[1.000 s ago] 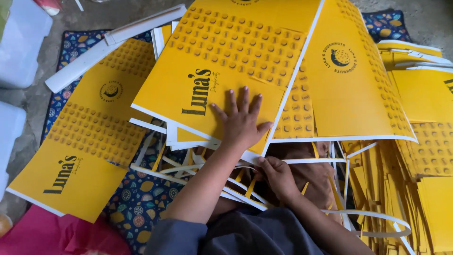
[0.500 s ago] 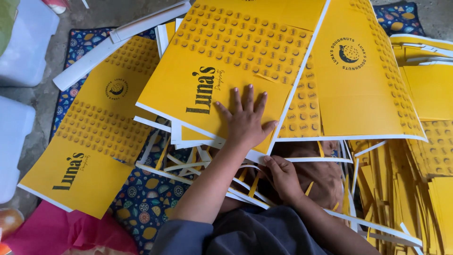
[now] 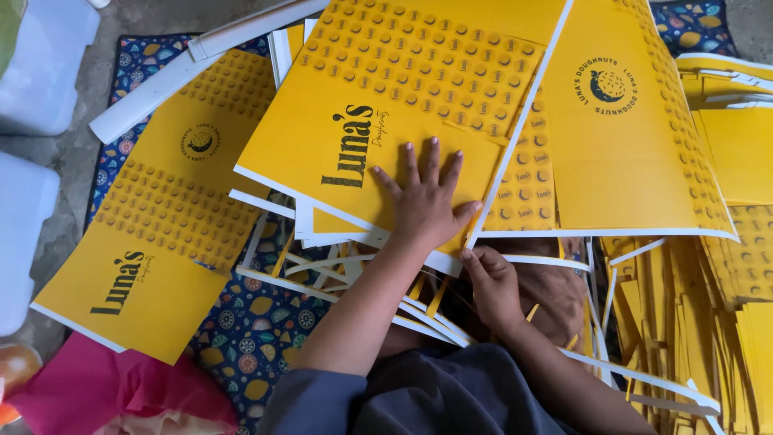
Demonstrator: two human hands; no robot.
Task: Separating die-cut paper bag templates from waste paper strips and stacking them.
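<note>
Fingers (image 3: 433, 165) of left hand (image 3: 425, 205) are spreading flat on top yellow printed sheet (image 3: 378, 129), which is lying atop stacked sheets; right hand (image 3: 493, 282) is pinching its white lower edge, over patterned mat (image 3: 241, 322).

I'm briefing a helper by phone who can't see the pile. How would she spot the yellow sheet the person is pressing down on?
Start at the heap of yellow printed sheets covering the patterned floor mat. In its middle lies the top sheet, slanted, its white-edged lower corner pointing toward the person. It alone has the left hand spread flat on it, fingers fanned, while the right hand pinches its lower edge.
</note>
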